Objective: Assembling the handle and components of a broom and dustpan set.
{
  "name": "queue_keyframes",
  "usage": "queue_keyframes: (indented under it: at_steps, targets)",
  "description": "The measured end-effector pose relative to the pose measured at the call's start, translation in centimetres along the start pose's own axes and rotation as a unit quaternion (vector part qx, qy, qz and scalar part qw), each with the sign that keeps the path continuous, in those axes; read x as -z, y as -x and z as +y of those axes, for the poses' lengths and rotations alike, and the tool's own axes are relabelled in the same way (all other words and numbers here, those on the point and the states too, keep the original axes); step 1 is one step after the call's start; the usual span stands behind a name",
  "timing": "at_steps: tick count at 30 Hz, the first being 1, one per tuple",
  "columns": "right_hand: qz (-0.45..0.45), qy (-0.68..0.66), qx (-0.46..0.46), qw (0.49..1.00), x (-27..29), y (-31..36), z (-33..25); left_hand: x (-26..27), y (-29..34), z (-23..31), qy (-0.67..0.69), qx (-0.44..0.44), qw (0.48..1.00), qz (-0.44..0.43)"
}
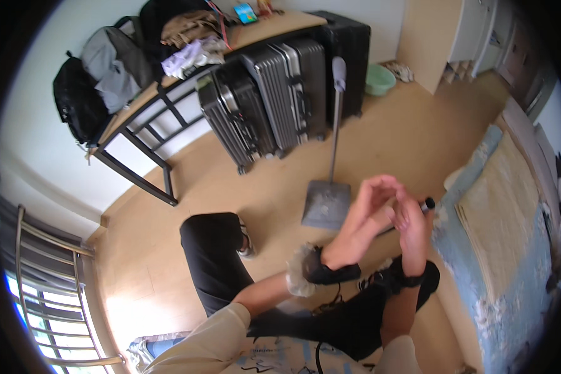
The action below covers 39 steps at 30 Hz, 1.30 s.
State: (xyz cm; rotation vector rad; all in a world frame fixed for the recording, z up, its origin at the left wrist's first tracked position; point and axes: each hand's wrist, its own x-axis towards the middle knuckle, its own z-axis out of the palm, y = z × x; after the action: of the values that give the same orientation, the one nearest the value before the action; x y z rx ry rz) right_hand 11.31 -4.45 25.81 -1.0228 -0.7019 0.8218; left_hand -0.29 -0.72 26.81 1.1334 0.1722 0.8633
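My left hand (366,218) and my right hand (410,215) are raised together in front of me, right of the middle of the view. The fingers of both are curled, and their tips meet. What lies between them, if anything, is hidden or too small to name. A thin dark rod (428,204) with a black and silver end shows beside my right hand and passes behind it; whether a hand grips it I cannot tell. Just beyond my left hand a long-handled grey dustpan (326,201) stands on the floor, its handle upright.
Black ribbed suitcases (287,81) stand beside a table (131,118) carrying backpacks (80,103) and clothes (193,55). A green basin (379,80) sits behind. At the right is a bed with blue floral bedding (498,311) and a beige mat (502,206). Metal window bars (50,296) are at left.
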Motion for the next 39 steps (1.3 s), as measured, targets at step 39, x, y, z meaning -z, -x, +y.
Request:
queue_keyframes:
  at_steps: [39]
  targets:
    - [-0.038, -0.068, 0.082, 0.994, 0.1, -0.2, 0.0, 7.2, 3.5, -19.0, -0.375, 0.073, 0.914, 0.135]
